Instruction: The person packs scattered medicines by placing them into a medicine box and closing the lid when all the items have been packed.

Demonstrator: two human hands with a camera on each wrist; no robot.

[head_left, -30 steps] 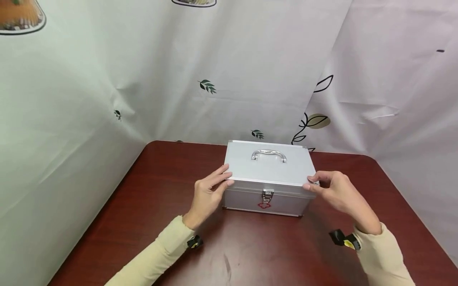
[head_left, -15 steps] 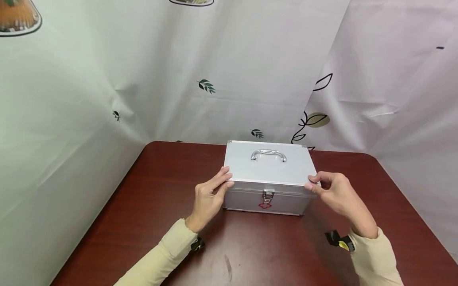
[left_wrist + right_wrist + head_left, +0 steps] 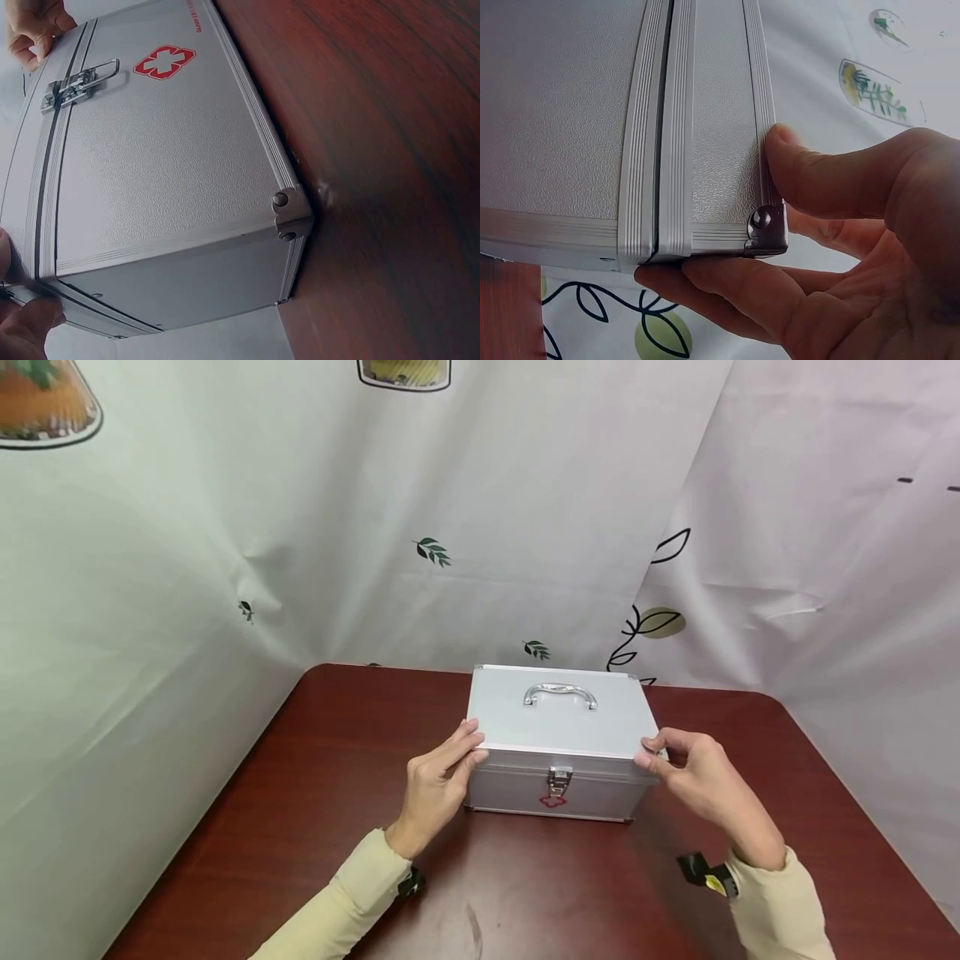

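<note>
A silver first-aid box (image 3: 562,722) stands on the table, its lid down on the body. On top lies a metal carry handle (image 3: 560,691). A metal latch (image 3: 79,84) sits at the front seam, its wire loop standing out above a red cross emblem (image 3: 165,61). My left hand (image 3: 435,785) holds the lid's front left corner, thumb at the front and fingers along the side; the left wrist view shows only part of it. At the front right corner, my right hand (image 3: 705,777) pinches the lid between thumb and fingers, near a metal corner cap (image 3: 769,231).
The dark red-brown table (image 3: 337,760) stretches to both sides and in front of the box. Behind it hangs a white sheet (image 3: 525,527) with printed leaves, close to the table's back edge. Another pale sheet (image 3: 112,652) runs along the left.
Both hands stay at the front corners of the lid, and the lid stays down. The head view has tilted slightly, so everything appears a little lower.
</note>
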